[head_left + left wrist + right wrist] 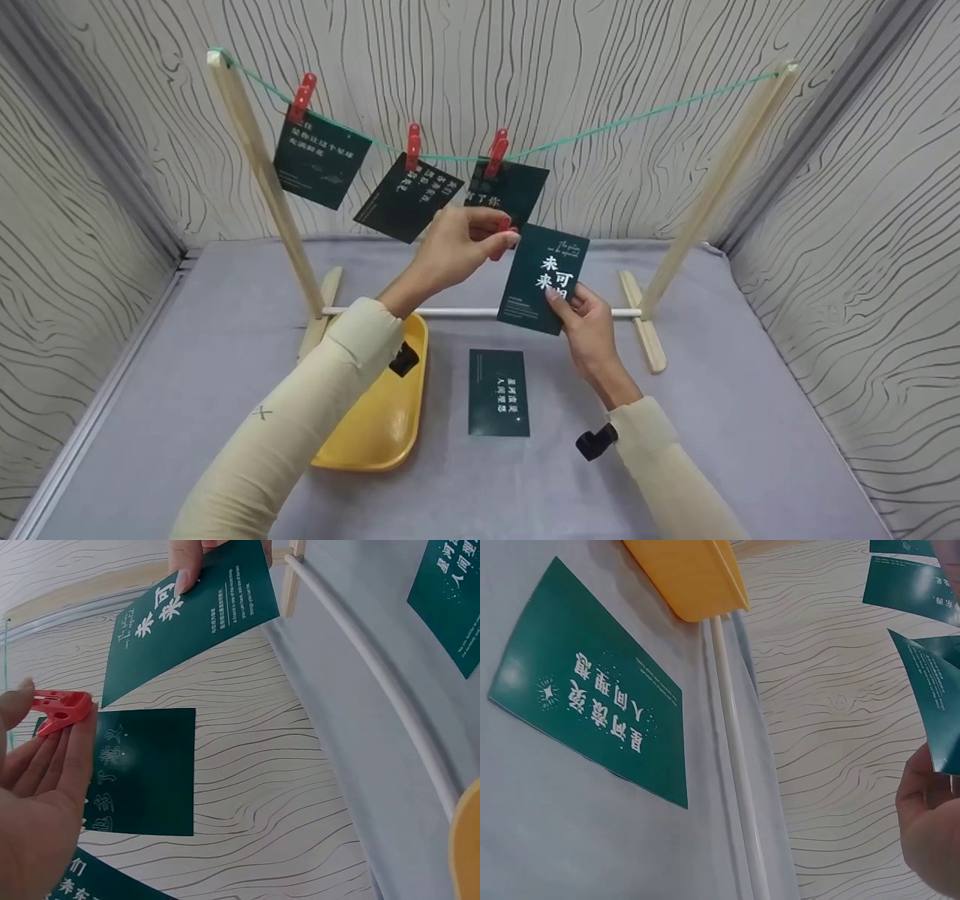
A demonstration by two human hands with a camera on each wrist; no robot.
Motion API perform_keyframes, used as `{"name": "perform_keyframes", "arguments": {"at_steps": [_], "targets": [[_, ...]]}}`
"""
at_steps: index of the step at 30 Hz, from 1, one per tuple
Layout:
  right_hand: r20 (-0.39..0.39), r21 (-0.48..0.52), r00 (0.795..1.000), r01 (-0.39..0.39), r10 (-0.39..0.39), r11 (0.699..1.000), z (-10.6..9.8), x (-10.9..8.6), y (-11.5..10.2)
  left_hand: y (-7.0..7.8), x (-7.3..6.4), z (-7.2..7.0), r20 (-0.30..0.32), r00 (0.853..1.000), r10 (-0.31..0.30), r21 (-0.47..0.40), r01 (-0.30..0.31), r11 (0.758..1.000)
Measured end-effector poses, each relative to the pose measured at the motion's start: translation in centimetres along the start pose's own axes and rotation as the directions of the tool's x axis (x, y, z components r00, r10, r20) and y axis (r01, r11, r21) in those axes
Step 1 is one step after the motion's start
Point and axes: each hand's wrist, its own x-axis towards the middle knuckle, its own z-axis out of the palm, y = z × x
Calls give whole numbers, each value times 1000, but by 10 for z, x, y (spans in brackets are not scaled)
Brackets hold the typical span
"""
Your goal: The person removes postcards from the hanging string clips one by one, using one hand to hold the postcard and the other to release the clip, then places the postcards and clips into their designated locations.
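My left hand (pixel 461 244) pinches a red clothespin (pixel 64 709) between thumb and fingers, in front of the third hanging card. In my right hand (pixel 589 326) is a dark green card (pixel 544 274) with white lettering, gripped at its lower right edge with the thumb on its face. The held card's upper left corner is close to the clothespin. A green string (pixel 645 116) sags between two posts. Three green cards hang from it by red clothespins: a left card (pixel 322 161), a middle card (pixel 409 199) and a third card (pixel 517 184), partly hidden behind my left hand.
Another green card (pixel 499 394) lies on the grey cloth (pixel 570 480). Left of it is a yellow tray (pixel 375 427), partly covered by my left forearm. Wooden posts (pixel 262 180) on feet stand at both sides, joined low down by a white rod (pixel 457 312). A patterned wall rises behind.
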Motion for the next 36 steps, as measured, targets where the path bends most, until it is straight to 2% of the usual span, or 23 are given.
{"name": "perform_keyframes", "arguments": {"at_steps": [4,11,19,24,29,36], "targets": [[10,-14,1000,-19,19,1000,2,-3,2,-5,-3,1,11,999,-31,-1,31,1000],[15,-46,1000,-25,26,999,4,-6,5,-15,-5,2,38,999,-39,-13,39,999],[6,-67,996,-89,90,994,3,-12,15,-32,-15,-5,37,994,-107,-19,108,994],[10,-80,995,-97,98,992,1,-17,21,-46,-22,-9,42,988,-150,-20,151,988],[-9,-52,992,-124,123,991,1,-22,29,-60,-29,-11,55,977,-207,-43,210,977],[11,-54,985,-171,171,984,4,-31,41,-72,-35,-15,72,969,-237,-41,241,970]]}}
